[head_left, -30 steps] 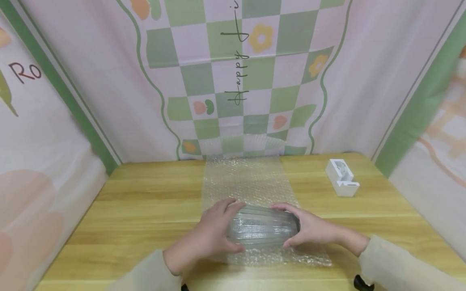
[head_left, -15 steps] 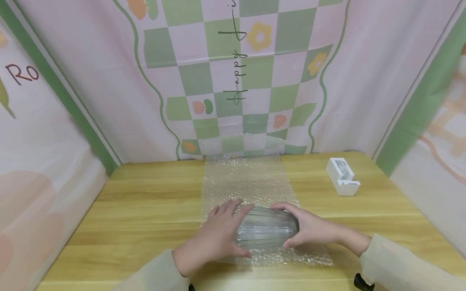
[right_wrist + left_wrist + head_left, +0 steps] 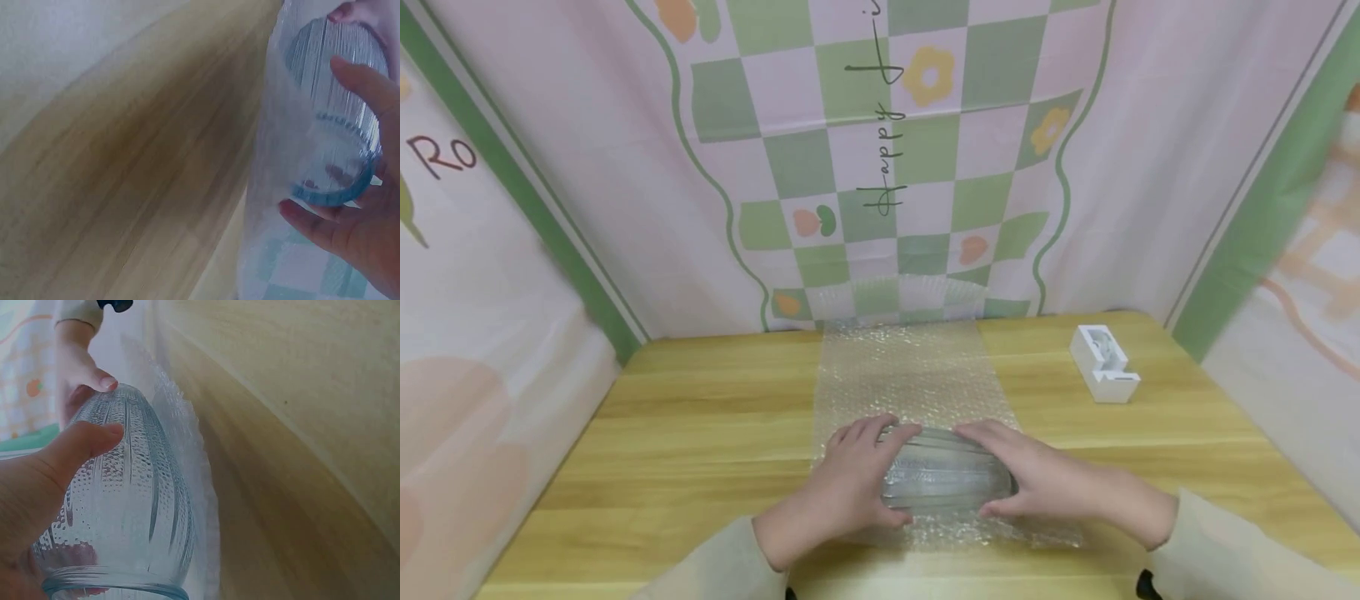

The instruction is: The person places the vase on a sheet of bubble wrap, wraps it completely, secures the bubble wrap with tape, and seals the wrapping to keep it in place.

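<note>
A clear ribbed glass vase (image 3: 947,472) lies on its side on a sheet of bubble wrap (image 3: 904,371). My left hand (image 3: 846,483) curls round its left end, thumb on the near side and fingers on the far side. Around the right end, my right hand (image 3: 1037,475) grips in the same way. The left wrist view shows the rounded rim of the vase (image 3: 134,506) close to the left palm. In the right wrist view, the scalloped end of the vase (image 3: 337,75) sits between the right thumb and fingers.
The bubble wrap runs back over the wooden table (image 3: 700,450) and up against the checked cloth backdrop (image 3: 928,150). A white tape dispenser (image 3: 1105,367) with a roll of clear tape stands at the back right. Fabric hangs along both sides.
My left hand has slid a little to the right along the vase. The right hand has shifted slightly left, further over its end. The bubble wrap and tape dispenser stay put.
</note>
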A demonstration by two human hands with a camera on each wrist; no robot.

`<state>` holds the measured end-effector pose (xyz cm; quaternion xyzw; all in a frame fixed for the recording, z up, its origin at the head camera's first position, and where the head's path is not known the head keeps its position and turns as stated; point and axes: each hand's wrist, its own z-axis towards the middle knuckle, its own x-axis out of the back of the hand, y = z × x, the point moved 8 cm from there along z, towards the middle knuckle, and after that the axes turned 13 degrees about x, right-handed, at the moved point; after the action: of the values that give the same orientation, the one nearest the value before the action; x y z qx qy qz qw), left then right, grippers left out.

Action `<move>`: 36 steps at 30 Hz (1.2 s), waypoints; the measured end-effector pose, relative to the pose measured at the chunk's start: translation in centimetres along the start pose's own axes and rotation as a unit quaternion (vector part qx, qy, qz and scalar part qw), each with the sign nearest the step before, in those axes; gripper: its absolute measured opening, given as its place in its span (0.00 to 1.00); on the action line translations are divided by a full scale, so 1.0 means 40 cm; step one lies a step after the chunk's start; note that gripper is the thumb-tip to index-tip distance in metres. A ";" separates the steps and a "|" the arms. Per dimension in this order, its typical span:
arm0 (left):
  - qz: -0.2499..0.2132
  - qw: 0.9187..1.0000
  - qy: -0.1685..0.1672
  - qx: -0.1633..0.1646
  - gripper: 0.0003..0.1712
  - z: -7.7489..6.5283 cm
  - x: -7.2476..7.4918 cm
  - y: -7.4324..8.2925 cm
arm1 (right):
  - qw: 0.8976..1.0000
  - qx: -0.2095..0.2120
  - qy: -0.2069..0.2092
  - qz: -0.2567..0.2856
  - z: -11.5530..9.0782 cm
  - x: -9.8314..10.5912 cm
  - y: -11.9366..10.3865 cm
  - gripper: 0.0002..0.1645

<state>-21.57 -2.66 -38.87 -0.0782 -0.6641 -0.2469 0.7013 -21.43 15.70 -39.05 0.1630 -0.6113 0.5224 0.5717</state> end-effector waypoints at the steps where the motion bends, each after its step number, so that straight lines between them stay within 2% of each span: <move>1: 0.000 1.000 0.000 0.000 0.63 0.000 -0.001 -0.001 | 1.000 0.005 -0.002 -0.017 -0.001 -0.001 -0.009 0.57; 10: -0.003 1.000 -0.002 -0.003 0.63 0.006 -0.003 -0.004 | 0.989 0.044 0.028 -0.136 -0.009 -0.013 -0.072 0.69; 18: -0.011 1.000 -0.004 -0.012 0.63 0.009 0.001 -0.008 | 0.970 0.072 0.014 -0.231 -0.009 -0.040 -0.107 0.83; 25: -0.011 1.000 -0.006 -0.020 0.63 0.010 0.000 -0.009 | 0.960 0.103 0.027 -0.259 -0.015 -0.056 -0.115 0.84; 36: -0.020 1.000 -0.014 -0.012 0.63 0.014 0.000 -0.014 | 0.958 0.092 0.040 -0.267 -0.011 -0.059 -0.119 0.76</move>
<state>-22.33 -2.91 -38.91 -0.0771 -0.6722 -0.2676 0.6860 -16.71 13.21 -39.01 0.3510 -0.4714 0.4104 0.6972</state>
